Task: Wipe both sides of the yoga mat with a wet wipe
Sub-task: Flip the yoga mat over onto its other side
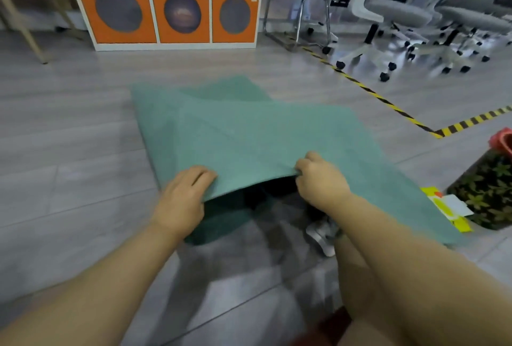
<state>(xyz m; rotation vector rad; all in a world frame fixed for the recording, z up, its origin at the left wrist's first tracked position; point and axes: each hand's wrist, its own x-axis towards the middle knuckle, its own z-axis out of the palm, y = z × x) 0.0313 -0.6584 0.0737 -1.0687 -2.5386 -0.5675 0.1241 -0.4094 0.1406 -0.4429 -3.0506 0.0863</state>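
Left hand (182,201): fingers curled around the near edge of the mat, holding it off the floor
Right hand (321,179): pinches the same edge, thumb below, fingers curled on top
Mat (249,135): green, near edge raised, far part folded and lying on the grey floor (69,151)
Wipes pack (448,207): yellow, just right of the mat, against a leaf-patterned bin (487,187)
Tape (388,102): yellow-black stripe on the floor beyond
Cabinet (166,7): orange doors, far back
Chairs (401,13): grey, far right

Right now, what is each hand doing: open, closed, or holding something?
Left hand: grips the near edge of the green yoga mat, lifted off the floor.
Right hand: pinches the same edge.
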